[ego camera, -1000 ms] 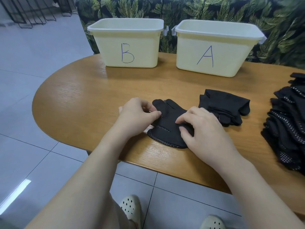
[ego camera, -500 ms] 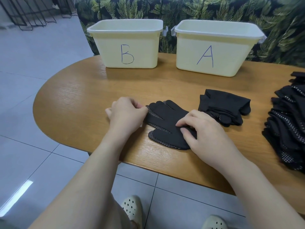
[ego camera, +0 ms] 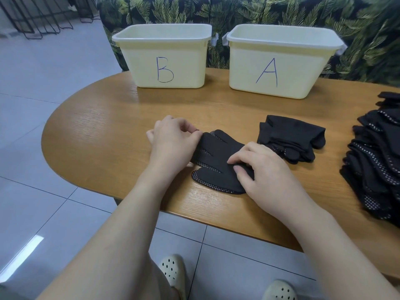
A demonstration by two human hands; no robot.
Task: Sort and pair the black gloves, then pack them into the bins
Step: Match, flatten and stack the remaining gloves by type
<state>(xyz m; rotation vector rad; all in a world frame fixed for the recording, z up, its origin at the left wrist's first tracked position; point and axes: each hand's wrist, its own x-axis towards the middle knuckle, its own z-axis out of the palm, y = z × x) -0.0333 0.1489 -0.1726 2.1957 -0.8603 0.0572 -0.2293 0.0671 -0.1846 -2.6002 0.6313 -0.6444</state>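
On the oval wooden table (ego camera: pixel 91 135), near its front edge, the dotted black glove (ego camera: pixel 216 161) lies between your hands: your left hand (ego camera: pixel 173 144) pinches its fingertips, your right hand (ego camera: pixel 266 172) presses its cuff, its long axis running left-right.

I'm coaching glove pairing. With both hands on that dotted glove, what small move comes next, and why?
Probably fold the glove over: the left hand pinches its fingertip end, the right hand pins the cuff side, and a folded bundle already lies beside it.
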